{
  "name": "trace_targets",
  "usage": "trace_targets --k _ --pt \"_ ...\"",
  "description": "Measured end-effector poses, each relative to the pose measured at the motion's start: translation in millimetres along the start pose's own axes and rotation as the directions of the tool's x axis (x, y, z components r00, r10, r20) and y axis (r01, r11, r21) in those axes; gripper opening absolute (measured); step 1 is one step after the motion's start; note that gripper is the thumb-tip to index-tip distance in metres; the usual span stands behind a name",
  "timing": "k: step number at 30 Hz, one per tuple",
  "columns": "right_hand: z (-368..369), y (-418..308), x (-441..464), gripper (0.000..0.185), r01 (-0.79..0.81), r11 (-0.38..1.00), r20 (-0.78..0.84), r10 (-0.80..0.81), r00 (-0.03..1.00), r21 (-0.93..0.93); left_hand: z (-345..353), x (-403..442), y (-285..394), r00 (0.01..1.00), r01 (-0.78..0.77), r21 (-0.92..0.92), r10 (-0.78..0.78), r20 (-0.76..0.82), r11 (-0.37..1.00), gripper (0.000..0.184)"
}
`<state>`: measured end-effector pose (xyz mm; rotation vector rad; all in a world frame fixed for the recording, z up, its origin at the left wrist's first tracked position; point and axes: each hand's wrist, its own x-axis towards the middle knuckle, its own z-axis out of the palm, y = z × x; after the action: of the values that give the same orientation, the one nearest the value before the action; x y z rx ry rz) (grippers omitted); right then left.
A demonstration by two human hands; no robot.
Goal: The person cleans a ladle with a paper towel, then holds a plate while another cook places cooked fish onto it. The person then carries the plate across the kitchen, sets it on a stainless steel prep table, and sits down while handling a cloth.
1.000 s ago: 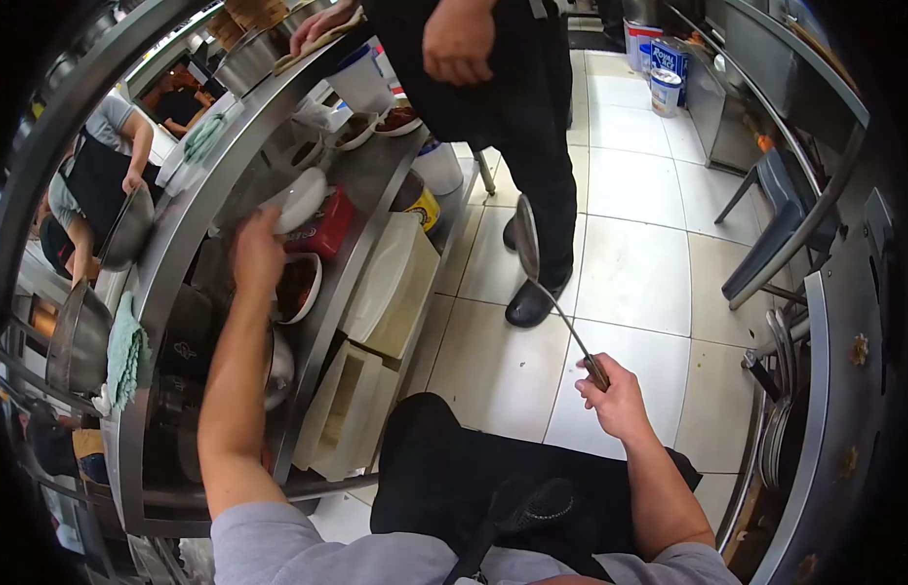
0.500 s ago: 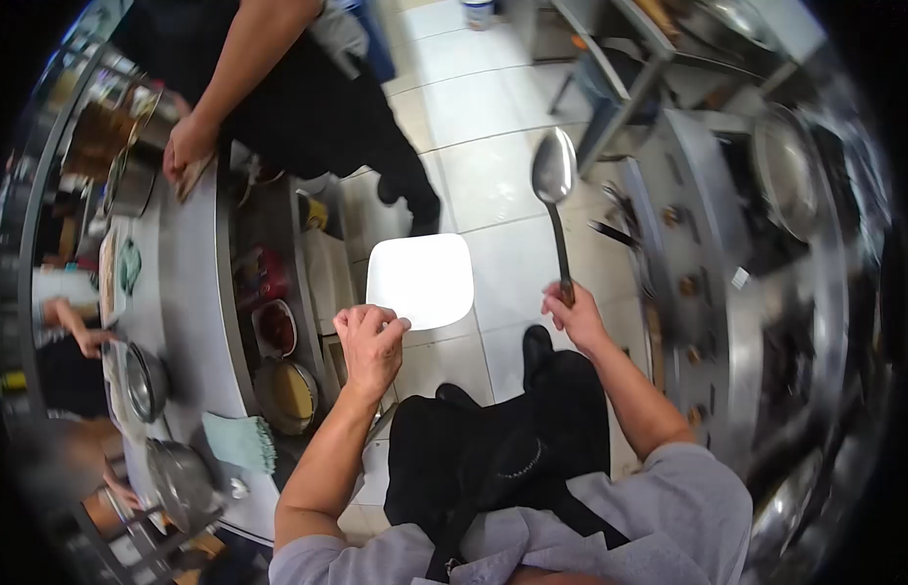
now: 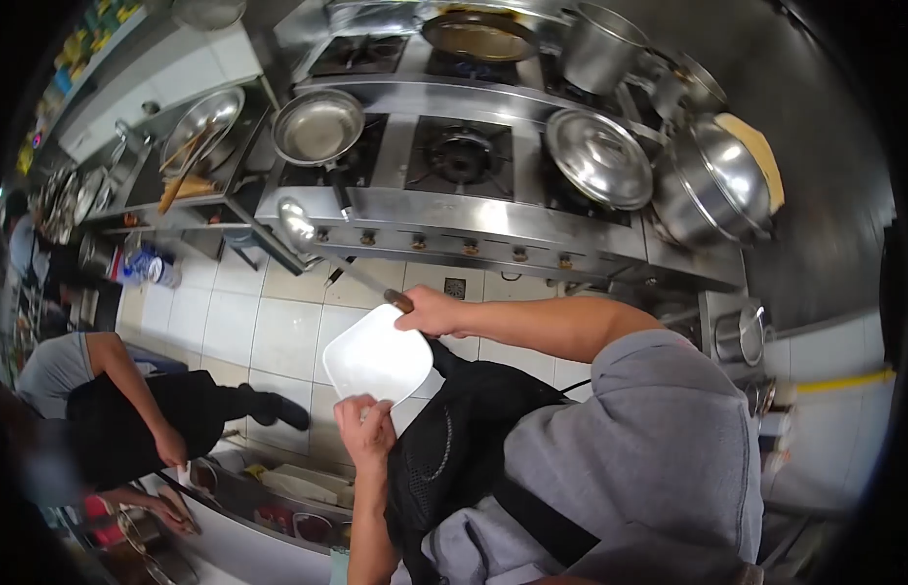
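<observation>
Dish [image 3: 376, 359], white, sits mid-view, its rim pinched at six o'clock by the left hand [image 3: 366, 431], while near half past one the right hand [image 3: 433, 311] wraps the handle of a big spoon [image 3: 297, 225] whose head lies toward eleven. This one-edge pinch could let the dish tip, and the nearby spoon could knock its rim; inside it shows only white. Farther out, a small pan [image 3: 290, 136] toward eleven-thirty has contents I cannot make out, a wider pan [image 3: 473, 57] near one seems to hold brown liquid, and a lid [image 3: 598, 158] at half past one hides what lies beneath
</observation>
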<state>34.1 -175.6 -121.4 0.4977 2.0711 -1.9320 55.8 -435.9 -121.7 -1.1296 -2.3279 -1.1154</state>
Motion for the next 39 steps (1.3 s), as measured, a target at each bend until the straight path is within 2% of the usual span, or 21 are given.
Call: trace_targets --k 3,5,8,9,10,11,12,13,16,19,20,21,23,25,27,29,31,32,34,36,39 --pt "-44.3 41.6 -28.2 0.015 0.101 0.993 -0.138 -0.092 0.986 0.063 12.5 25.3 39.9 0.99 -0.107 -0.074 0.113 0.087 0.992 0.033" --pt "-73.5 45.4 -57.2 0.012 0.12 0.978 -0.237 -0.078 0.968 0.17 18.6 43.3 76.4 0.996 0.034 -0.277 -0.01 0.087 0.96 0.038" --pt "-134.4 54.3 -96.4 0.01 0.157 0.969 -0.376 -0.076 0.924 0.191 34.4 67.2 107.5 0.99 0.078 -0.386 -0.025 0.141 0.919 0.044" --pt "-155.1 55.0 -113.8 0.012 0.207 0.948 -0.438 -0.084 0.895 0.241 40.5 77.0 115.9 0.985 0.081 -0.384 -0.015 0.171 0.92 0.041" --pt "-180.8 56.4 -132.1 0.014 0.137 0.973 -0.492 -0.029 0.87 0.184 50.0 84.2 121.6 0.985 0.081 -0.368 -0.017 0.174 0.926 0.041" --pt "-199.2 60.5 -149.1 0.013 0.298 0.932 -0.607 -0.117 0.786 0.206 61.7 90.8 123.1 0.973 0.1 -0.35 -0.018 0.23 0.931 0.039" --pt "-239.6 100.5 -150.6 0.012 0.209 0.969 -0.608 -0.089 0.789 0.13 75.2 98.6 123.2 0.959 0.119 -0.326 -0.024 0.282 0.938 0.037" --pt "-252.5 80.4 -178.8 0.01 0.291 0.925 -0.658 -0.062 0.75 0.244 93.9 108.4 121.1 0.953 0.086 -0.315 0.014 0.303 0.945 0.033" --pt "-326.7 120.5 -228.6 0.022 0.264 0.956 -0.788 -0.064 0.612 0.127 165.2 147.1 130.6 0.927 0.099 -0.349 0.041 0.373 0.932 0.031" --pt "-385.6 144.7 -288.2 0.016 0.281 0.957 -0.848 -0.092 0.522 0.069 264.9 208.5 151.3 0.898 -0.015 -0.385 0.182 0.401 0.923 0.032" --pt "-407.8 172.4 -308.8 0.016 0.118 0.993 -0.909 -0.038 0.416 0.013 300.4 232.5 164.0 0.89 -0.055 -0.4 0.227 0.396 0.915 0.032" --pt "-421.1 170.8 -330.4 0.017 0.166 0.986 -0.905 -0.057 0.423 0.015 336.5 257.3 178.1 0.889 -0.09 -0.421 0.264 0.374 0.903 0.033" --pt "-437.3 170.2 -369.2 0.021 0.227 0.972 -0.937 -0.031 0.349 0.052 405.6 305.8 210.7 0.88 -0.142 -0.449 0.32 0.351 0.882 0.037" --pt "-454.6 179.3 -405.7 0.026 0.124 0.992 -0.955 -0.021 0.295 0.017 474.9 351.2 239.5 0.86 -0.167 -0.427 0.344 0.378 0.888 0.043" --pt "-464.0 206.0 -438.2 0.033 0.133 0.99 -0.98 0.029 0.196 0.056 544.3 380.6 264.7 0.842 -0.173 -0.377 0.335 0.422 0.91 0.047" --pt "-458.5 208.7 -459.6 0.035 0.015 0.999 -0.999 0.04 0.025 0.04 604.6 399.3 280.7 0.836 -0.184 -0.361 0.339 0.432 0.914 0.047" --pt "-450.0 207.3 -474.7 0.034 0.033 0.994 -0.994 0.101 -0.04 0.1 658.8 409.9 291.3 0.826 -0.355 -0.119 0.371 0.425 0.927 0.044" --pt "-443.2 207.2 -486.8 0.034 0.044 0.986 -0.983 0.164 -0.082 0.161 666.6 414.5 300.2 0.822 -0.35 -0.141 0.376 0.429 0.926 0.044" --pt "-432.0 207.1 -500.2 0.037 0.094 0.98 -0.983 0.18 -0.04 0.176 677.7 427.6 304.9 0.608 -0.368 0.001 0.24 0.757 0.93 0.038" --pt "-418.1 205.2 -503.6 0.04 0.148 0.968 -0.979 0.205 0.002 0.203 691.8 426.1 301.7 0.612 -0.375 -0.002 0.249 0.751 0.927 0.032" --pt "-397.2 200.3 -503.4 0.039 0.196 0.958 -0.967 0.232 -0.11 0.207 699.9 428.2 298.5 0.639 -0.423 -0.053 0.34 0.69 0.904 0.025"
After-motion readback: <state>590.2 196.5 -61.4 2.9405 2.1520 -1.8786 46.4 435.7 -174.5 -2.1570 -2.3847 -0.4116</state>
